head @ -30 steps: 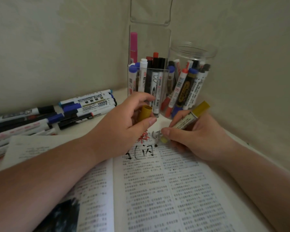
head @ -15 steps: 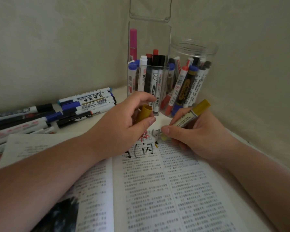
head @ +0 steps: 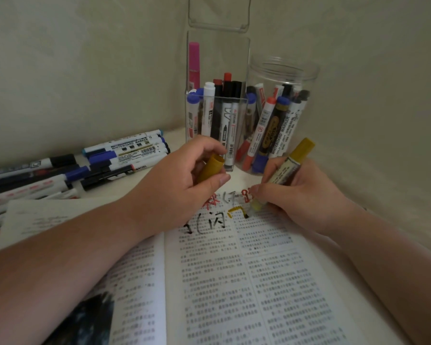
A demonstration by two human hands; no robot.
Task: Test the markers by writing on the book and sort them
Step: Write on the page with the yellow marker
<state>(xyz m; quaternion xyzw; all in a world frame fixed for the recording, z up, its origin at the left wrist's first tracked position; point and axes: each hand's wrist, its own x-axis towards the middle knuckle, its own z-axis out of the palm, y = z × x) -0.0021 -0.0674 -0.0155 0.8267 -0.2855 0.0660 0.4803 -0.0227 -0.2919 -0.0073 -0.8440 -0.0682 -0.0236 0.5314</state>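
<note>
An open book point(head: 234, 282) fills the near view as a person's right hand point(head: 306, 197) pinches a yellow marker point(head: 285, 169), tip on the page's top margin at a yellow stroke point(head: 235, 210). The left hand point(head: 177, 188), just beside, grips the marker's cap point(head: 210, 166). If the ink is wet, the writing hand could smear it, and a careless knuckle could tip the crowded clear holder point(head: 217, 125) or jar point(head: 283, 115) just beyond. Loose markers point(head: 125, 150) lie far left.

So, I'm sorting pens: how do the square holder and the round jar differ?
The square holder has flat walls and a tall back panel; the round jar is curved with a ribbed rim. The holder stands left of the jar. Both are clear and hold markers.
</note>
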